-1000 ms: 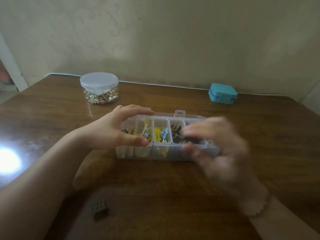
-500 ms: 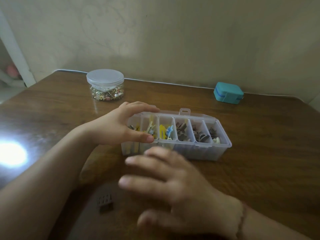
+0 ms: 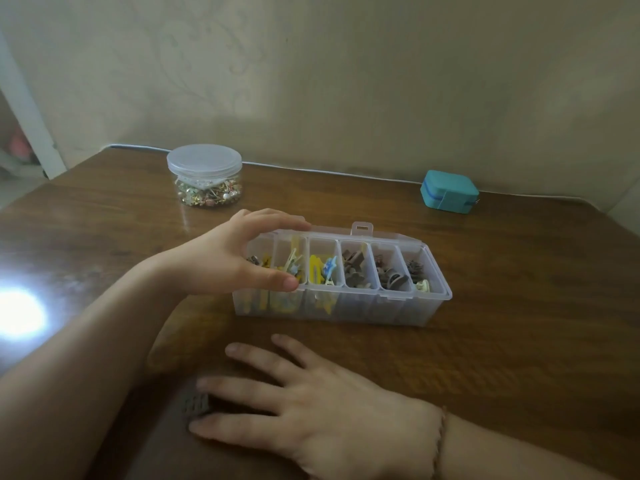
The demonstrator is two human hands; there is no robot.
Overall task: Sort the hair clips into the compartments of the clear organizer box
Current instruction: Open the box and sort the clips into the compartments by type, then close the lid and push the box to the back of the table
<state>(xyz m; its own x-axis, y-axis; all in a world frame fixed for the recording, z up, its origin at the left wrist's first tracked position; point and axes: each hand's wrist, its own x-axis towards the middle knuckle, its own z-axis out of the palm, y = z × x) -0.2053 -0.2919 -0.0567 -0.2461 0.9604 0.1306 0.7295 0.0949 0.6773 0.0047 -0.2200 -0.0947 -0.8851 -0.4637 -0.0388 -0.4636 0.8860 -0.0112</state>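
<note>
The right hand [image 3: 311, 403] has dropped from the organizer box [image 3: 429, 299], fingers spread flat, reaching the last loose brown claw clip [image 3: 194, 405], while the left hand [image 3: 221, 261] grips the box's left end.

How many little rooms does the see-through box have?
6, side by side in one row across the clear organizer box. The left hand grips the leftmost end, partly covering that compartment.

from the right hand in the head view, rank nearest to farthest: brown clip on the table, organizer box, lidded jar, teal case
From the right hand:
1. Brown clip, at its fingertips, near left.
2. Organizer box, just beyond, centre, held by the left hand.
3. Lidded jar, far left.
4. Teal case, far right; close to the jar's rank.
</note>
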